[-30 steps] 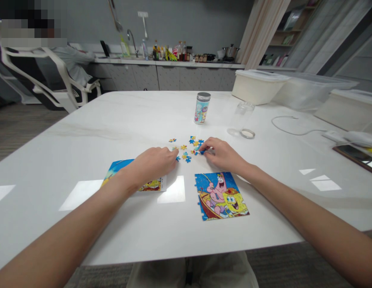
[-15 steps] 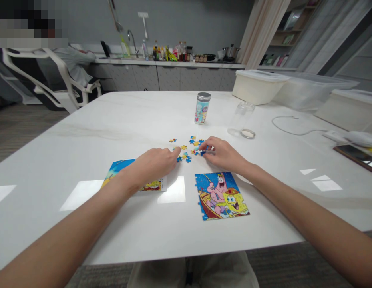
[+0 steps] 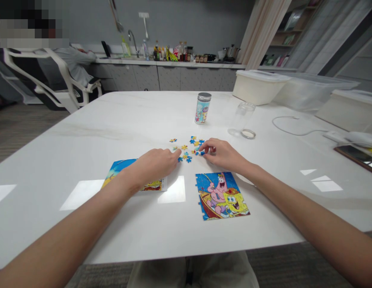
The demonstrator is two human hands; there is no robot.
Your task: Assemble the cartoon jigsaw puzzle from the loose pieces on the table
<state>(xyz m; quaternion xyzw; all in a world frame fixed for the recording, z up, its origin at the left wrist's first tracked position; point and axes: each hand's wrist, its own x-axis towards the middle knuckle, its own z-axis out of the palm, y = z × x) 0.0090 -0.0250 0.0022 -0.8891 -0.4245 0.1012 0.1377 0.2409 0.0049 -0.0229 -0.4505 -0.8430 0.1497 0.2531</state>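
Observation:
My left hand (image 3: pixel 156 163) is closed, its knuckles up and its index fingertip at the left edge of a loose cluster of jigsaw puzzle pieces (image 3: pixel 186 155). The underside of its fingers is hidden. My right hand (image 3: pixel 223 154) reaches the cluster's right side, with curved fingers apart and blue pieces (image 3: pixel 202 153) by the tips. Nearer to me lies a joined puzzle section (image 3: pixel 223 196) showing a pink starfish and a yellow sponge character in a boat. A printed picture sheet (image 3: pixel 120 167) is partly covered by my left hand and forearm.
Beyond the pieces stands a cartoon-printed can (image 3: pixel 203 109) with a metal lid. Right of it are a clear jar (image 3: pixel 242 118) and a round lid (image 3: pixel 248 134). Storage boxes (image 3: pixel 259 88), a white cable (image 3: pixel 293 130) and a phone (image 3: pixel 358 155) lie along the right. Another person sits back left.
My right hand has dipped slightly, and the blue piece seen between its fingers before no longer shows there. My left hand has barely moved. The joined section stays in place.

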